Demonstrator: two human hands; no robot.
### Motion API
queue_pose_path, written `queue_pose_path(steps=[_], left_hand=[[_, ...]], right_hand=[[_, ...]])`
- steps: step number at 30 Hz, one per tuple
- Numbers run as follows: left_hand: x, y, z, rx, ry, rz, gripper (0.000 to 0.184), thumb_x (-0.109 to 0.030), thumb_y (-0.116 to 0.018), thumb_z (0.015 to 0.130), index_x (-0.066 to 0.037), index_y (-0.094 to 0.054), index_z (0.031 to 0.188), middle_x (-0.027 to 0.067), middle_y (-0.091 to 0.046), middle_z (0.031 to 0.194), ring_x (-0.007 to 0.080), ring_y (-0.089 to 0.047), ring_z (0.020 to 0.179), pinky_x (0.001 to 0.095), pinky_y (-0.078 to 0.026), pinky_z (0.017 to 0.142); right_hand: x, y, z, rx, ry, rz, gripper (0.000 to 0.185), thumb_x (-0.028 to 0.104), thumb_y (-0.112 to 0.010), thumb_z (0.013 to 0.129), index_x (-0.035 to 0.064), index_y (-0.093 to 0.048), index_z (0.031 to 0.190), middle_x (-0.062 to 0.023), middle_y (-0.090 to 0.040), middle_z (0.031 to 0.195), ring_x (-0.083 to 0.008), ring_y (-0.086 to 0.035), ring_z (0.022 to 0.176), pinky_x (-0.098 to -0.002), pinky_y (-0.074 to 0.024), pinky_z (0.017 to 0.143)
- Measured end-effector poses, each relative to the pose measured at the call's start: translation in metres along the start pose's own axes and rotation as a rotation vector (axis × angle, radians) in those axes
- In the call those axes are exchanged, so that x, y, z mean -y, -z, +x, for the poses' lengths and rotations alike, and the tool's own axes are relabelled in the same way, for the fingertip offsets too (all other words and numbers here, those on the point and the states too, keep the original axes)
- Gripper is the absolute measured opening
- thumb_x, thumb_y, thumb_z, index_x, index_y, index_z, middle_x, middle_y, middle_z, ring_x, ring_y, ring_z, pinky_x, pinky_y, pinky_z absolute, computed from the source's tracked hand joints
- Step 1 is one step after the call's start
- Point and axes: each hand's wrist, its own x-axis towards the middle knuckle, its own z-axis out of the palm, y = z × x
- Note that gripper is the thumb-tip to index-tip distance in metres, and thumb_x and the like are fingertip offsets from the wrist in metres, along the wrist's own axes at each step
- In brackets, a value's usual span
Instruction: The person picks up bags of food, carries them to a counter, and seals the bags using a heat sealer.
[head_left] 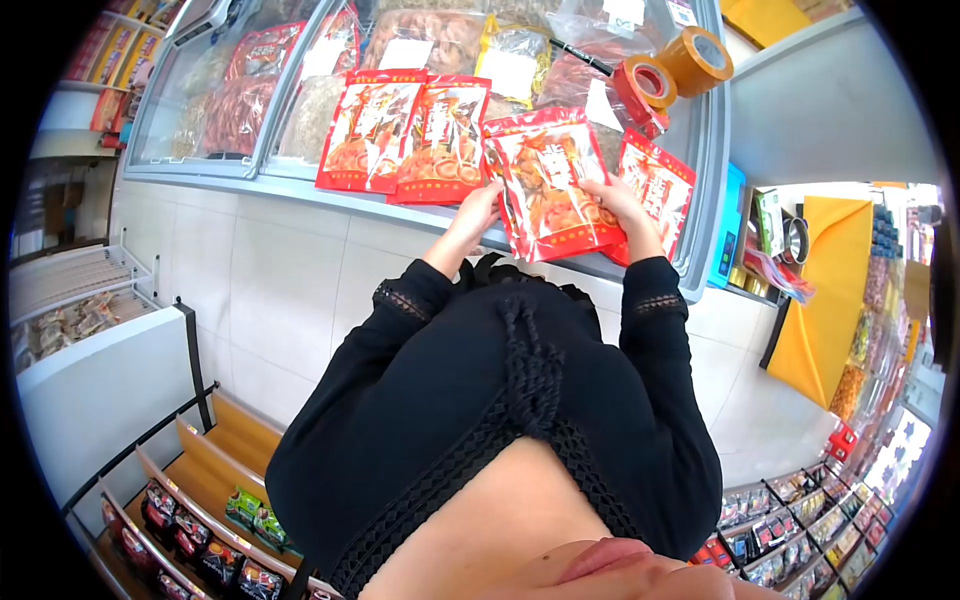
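Both my hands grip a red snack pouch (pixel 552 185) with pictures of food on its front, holding it over the near edge of a glass-topped freezer (pixel 200 182). My left hand (pixel 478 215) pinches its left side, and my right hand (pixel 622 208) has the thumb on its front at the right. Two similar pouches, one at the far left (pixel 370 130) and one beside it (pixel 440 140), lie on the glass to the left. Another red pouch (pixel 660 190) lies to the right, partly behind my right hand.
On the freezer's right are a roll of tan tape (pixel 697 60), a red tape dispenser (pixel 642 95) and a black pen (pixel 582 57). Bagged goods show through the glass. A white rack (pixel 85 290) stands left, wooden shelves (pixel 215 450) lower left, and a yellow-covered surface (pixel 820 300) right.
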Motion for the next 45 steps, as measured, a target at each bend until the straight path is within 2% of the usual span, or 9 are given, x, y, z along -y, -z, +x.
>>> queue_pose_path(steps=[9, 16, 26, 27, 31, 33, 39, 41, 45], left_hand=[[-0.022, -0.024, 0.017, 0.011, 0.111, -0.268, 0.051, -0.038, -0.053, 0.079, -0.007, -0.039, 0.116, 0.0089, -0.051, 0.107, 0.0178, -0.051, 0.096, 0.0322, -0.042, 0.081], [-0.038, -0.022, 0.011, 0.236, -0.324, -0.159, 0.05, -0.004, -0.06, 0.072, 0.001, -0.037, 0.116, 0.0107, -0.053, 0.105, 0.0166, -0.054, 0.09, 0.0283, -0.043, 0.078], [-0.085, -0.006, -0.063, 0.082, -0.783, 0.14, 0.023, -0.009, -0.053, 0.081, 0.001, -0.05, 0.101, 0.0045, -0.056, 0.09, 0.0115, -0.051, 0.082, 0.0252, -0.041, 0.073], [-0.076, 0.004, -0.057, 0.151, -0.732, 0.023, 0.017, -0.008, -0.051, 0.082, 0.0, -0.05, 0.097, 0.0028, -0.055, 0.084, 0.0099, -0.051, 0.076, 0.0243, -0.042, 0.067], [-0.062, 0.028, -0.051, -0.087, -0.882, 0.002, 0.024, -0.008, -0.047, 0.085, 0.001, -0.045, 0.106, 0.0054, -0.051, 0.1, 0.0133, -0.049, 0.09, 0.0275, -0.038, 0.08], [-0.064, 0.045, -0.061, -0.026, -0.924, -0.019, 0.034, -0.01, -0.045, 0.086, 0.004, -0.039, 0.116, 0.009, -0.046, 0.114, 0.0166, -0.043, 0.104, 0.0304, -0.032, 0.091], [-0.084, 0.072, -0.101, -0.299, -1.044, -0.176, 0.042, -0.015, -0.045, 0.087, 0.006, -0.033, 0.121, 0.0127, -0.039, 0.124, 0.0202, -0.037, 0.113, 0.0338, -0.026, 0.096], [-0.095, 0.089, -0.114, -0.443, -1.094, -0.216, 0.045, -0.017, -0.043, 0.088, 0.006, -0.03, 0.124, 0.0132, -0.035, 0.128, 0.0204, -0.035, 0.116, 0.0338, -0.024, 0.097], [-0.11, 0.117, -0.156, -0.673, -1.168, -0.429, 0.052, -0.03, -0.044, 0.087, 0.004, -0.03, 0.124, 0.0117, -0.033, 0.128, 0.0214, -0.035, 0.115, 0.0351, -0.025, 0.097]], right_hand=[[0.023, -0.007, -0.009, 0.122, 0.058, -0.14, 0.055, 0.017, -0.061, 0.074, 0.0038, -0.036, 0.122, -0.0062, -0.05, 0.111, -0.0136, -0.044, 0.105, -0.0256, -0.0344, 0.086], [0.016, -0.026, -0.045, 0.059, 0.363, 0.237, 0.063, 0.001, -0.067, 0.064, 0.0013, -0.037, 0.119, -0.0088, -0.053, 0.105, -0.0168, -0.051, 0.095, -0.0291, -0.0411, 0.082], [0.024, -0.073, -0.091, -0.242, 0.727, -0.405, 0.065, 0.013, -0.069, 0.064, 0.0002, -0.033, 0.117, -0.0163, -0.039, 0.116, -0.025, -0.037, 0.111, -0.0336, -0.033, 0.09], [0.002, -0.074, -0.074, -0.204, 0.885, -0.035, 0.061, 0.022, -0.067, 0.068, 0.0035, -0.037, 0.118, -0.0187, -0.031, 0.125, -0.0273, -0.032, 0.116, -0.0337, -0.0261, 0.095], [-0.002, 0.007, -0.073, -0.782, 0.657, -0.486, 0.046, 0.029, -0.055, 0.078, 0.0076, -0.045, 0.117, -0.0203, -0.027, 0.13, -0.0324, -0.026, 0.121, -0.036, -0.0237, 0.097], [-0.032, 0.052, -0.06, -1.137, 0.134, -0.673, 0.066, 0.043, -0.062, 0.067, 0.0031, -0.043, 0.117, -0.024, -0.034, 0.124, -0.0361, -0.033, 0.116, -0.0391, -0.0282, 0.095], [-0.088, 0.111, -0.038, -1.043, 0.106, -0.351, 0.067, 0.038, -0.067, 0.066, -0.0074, -0.044, 0.11, -0.0195, -0.055, 0.102, -0.0262, -0.055, 0.091, -0.0325, -0.0438, 0.076], [-0.087, 0.116, -0.039, -0.581, -0.144, -0.11, 0.05, 0.029, -0.065, 0.07, -0.0076, -0.051, 0.101, -0.0125, -0.059, 0.09, -0.0161, -0.057, 0.079, -0.0251, -0.0447, 0.066], [-0.066, 0.057, -0.048, -0.745, 0.18, -0.277, 0.026, 0.019, -0.062, 0.075, -0.0027, -0.059, 0.089, -0.007, -0.06, 0.083, -0.0091, -0.054, 0.07, -0.0228, -0.0425, 0.061]])
